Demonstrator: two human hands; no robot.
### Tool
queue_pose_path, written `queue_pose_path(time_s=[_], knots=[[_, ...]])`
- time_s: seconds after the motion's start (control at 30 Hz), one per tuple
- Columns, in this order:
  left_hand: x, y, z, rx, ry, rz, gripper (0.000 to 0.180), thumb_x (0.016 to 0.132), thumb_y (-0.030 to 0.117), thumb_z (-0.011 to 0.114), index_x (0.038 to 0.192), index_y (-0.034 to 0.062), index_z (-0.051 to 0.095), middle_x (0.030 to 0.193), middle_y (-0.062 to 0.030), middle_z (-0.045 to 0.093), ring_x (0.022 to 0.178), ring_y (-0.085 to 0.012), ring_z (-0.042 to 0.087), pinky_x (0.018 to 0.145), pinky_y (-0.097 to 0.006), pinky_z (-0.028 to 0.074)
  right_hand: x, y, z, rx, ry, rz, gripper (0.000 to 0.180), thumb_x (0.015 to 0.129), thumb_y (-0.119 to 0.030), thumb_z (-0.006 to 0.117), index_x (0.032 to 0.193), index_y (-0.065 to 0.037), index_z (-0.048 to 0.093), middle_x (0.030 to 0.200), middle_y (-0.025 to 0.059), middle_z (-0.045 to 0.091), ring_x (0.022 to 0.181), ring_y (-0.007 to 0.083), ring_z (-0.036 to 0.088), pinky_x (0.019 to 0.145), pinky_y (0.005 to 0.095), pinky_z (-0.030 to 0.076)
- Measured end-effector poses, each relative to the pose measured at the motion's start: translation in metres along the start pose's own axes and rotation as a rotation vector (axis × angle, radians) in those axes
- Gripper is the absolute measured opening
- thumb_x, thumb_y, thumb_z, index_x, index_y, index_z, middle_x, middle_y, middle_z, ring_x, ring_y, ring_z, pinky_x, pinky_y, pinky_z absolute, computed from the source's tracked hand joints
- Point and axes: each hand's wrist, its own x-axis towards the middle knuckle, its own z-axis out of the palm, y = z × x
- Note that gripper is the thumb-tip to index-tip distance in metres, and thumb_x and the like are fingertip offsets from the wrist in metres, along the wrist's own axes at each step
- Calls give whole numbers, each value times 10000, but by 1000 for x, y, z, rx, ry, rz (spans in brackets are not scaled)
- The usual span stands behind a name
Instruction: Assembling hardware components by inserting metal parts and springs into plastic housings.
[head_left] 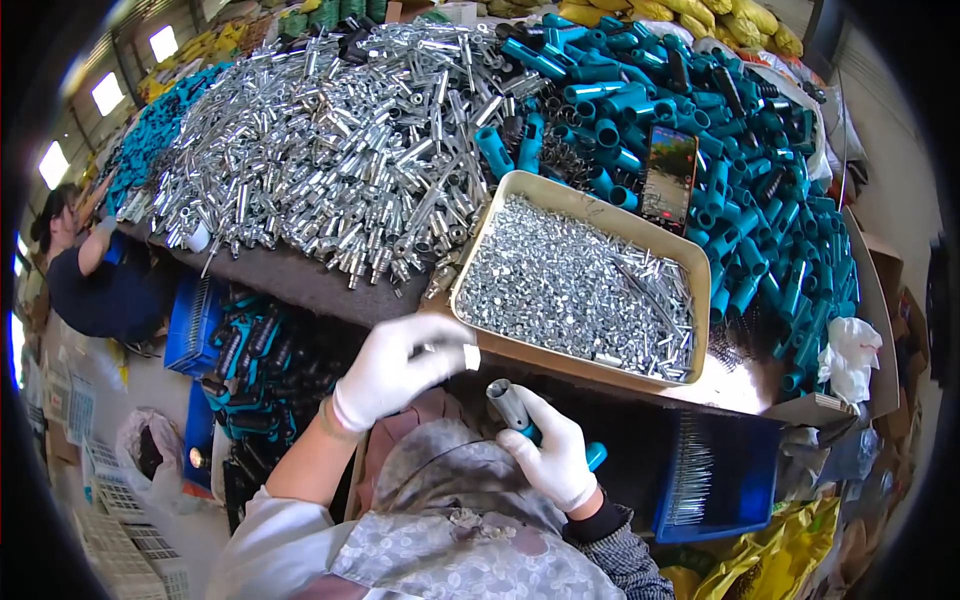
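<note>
My right hand (553, 455), in a white glove, is wrapped round a tubular part with a grey metal socket end (511, 405) pointing up and a teal body (596, 456) showing below the hand. To its upper left is my left hand (395, 368), also gloved in white, just off the near left corner of the tray. Its thumb and fingertips come together in a pinch, slightly blurred; whatever they hold is too small to make out. Small shiny metal pieces (560, 275) fill the cream tray (578, 372) in front of me.
A large heap of metal shafts (340, 140) covers the table's left. Teal tubular housings (735, 240) pile up on the right, with a phone (668, 178) leaning among them. Blue bins (718, 490) (190, 325) sit below table level. Another person (95, 275) works at far left.
</note>
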Motion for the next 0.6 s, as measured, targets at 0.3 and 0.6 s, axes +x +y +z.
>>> queue_pose_path(time_s=[0.3, 0.6], knots=[[-38, 2, 16, 116, -111, -210, 164, 938, 158, 685, 1017, 17, 712, 869, -81, 734, 777, -131, 676, 731, -292, 529, -9, -4, 6, -471, -92, -81, 536, 792, -286, 766, 1294, -166, 620, 794, 99, 603, 667, 310, 640, 591, 418, 517], [-47, 10, 16, 387, -320, 471, 132, 783, 55, 673, 898, 111, 706, 1035, -65, 642, 966, -309, 604, 823, -394, 522, -21, 5, -14, 235, -417, 154, 450, 936, -399, 658, 1230, -58, 652, 969, 205, 696, 878, 393, 686, 773, 412, 543]])
